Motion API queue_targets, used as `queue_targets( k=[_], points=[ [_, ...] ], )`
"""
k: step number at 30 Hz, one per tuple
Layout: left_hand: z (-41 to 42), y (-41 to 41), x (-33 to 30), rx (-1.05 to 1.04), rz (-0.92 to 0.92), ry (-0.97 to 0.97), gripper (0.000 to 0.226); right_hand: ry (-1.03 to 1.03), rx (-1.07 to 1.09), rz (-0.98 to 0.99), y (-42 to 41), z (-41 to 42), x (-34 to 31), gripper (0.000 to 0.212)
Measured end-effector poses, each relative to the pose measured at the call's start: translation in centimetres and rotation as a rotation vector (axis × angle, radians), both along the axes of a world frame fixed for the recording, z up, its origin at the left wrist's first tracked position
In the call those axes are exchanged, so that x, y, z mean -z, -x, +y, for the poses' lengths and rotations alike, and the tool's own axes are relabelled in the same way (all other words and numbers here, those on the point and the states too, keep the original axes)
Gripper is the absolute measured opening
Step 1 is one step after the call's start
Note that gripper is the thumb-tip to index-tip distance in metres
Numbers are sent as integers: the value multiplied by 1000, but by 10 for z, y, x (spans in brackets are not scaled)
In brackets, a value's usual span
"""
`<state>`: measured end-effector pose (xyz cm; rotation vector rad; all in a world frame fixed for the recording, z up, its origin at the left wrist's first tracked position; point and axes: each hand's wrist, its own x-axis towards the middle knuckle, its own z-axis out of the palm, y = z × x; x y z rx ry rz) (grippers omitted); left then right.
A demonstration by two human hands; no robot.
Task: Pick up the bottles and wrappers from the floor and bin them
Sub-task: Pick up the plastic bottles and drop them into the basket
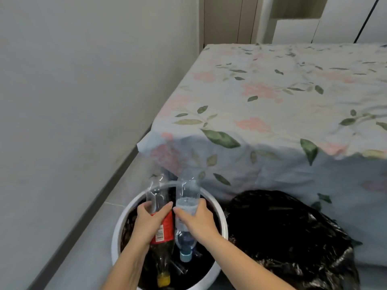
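A round white bin (116, 235) with a black liner stands on the floor right below me. My left hand (146, 222) grips a clear bottle with a red label (163, 231), turned neck-down, its yellow cap low inside the bin. My right hand (199, 222) grips a clear water bottle (187, 195), also neck-down, its blue cap over the bin's opening. A little water sits in it. Both bottle bases stick up above the bin's far rim. More clear plastic lies in the bin's dark bottom.
A full black rubbish bag (293, 233) lies against the bin's right side. A bed with a floral sheet (272, 114) fills the right and back. A pale wall with a grey skirting (100, 195) runs along the left, leaving a narrow strip of tiled floor.
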<state>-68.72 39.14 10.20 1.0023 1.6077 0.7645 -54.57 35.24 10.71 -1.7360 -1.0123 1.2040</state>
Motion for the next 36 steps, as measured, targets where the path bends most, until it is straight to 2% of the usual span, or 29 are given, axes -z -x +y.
queue_targets(
  k=[4,7,9,12,15,17,19,20,22,24,26,30,33,36],
  points=[
    [5,-5,19,70,133,55,84,173,-67,-101,1,11,35,76],
    [10,-4,31,70,152,163,89,320,-148,-136,6,17,48,92],
    [12,-6,31,90,160,215,90,411,-153,-109,7,21,50,94],
    [16,-15,28,131,178,237,91,462,-177,-128,0,22,41,84],
    [5,-33,6,282,291,278,94,384,-134,-114,-28,8,20,78],
    [2,-25,-18,481,495,252,67,328,-137,-11,-38,9,6,73],
    [3,-8,-43,577,700,152,42,291,-205,110,-43,10,-24,57],
    [5,1,-55,569,752,97,40,254,-261,122,-50,10,-43,47],
    [3,-10,-80,540,722,-25,36,154,-309,22,-87,-8,-83,29],
    [-4,-46,-105,583,677,-154,31,121,-294,-167,-142,-40,-112,23],
    [-17,-103,-122,699,671,-302,35,144,-253,-376,-203,-83,-132,28],
    [-65,-246,-143,1086,693,-564,38,285,-130,-741,-327,-190,-144,39],
    [-122,-360,-146,1383,769,-691,41,436,28,-831,-413,-281,-130,43],
    [-179,-454,-131,1559,873,-808,41,574,222,-853,-477,-372,-99,44]
  ],
)
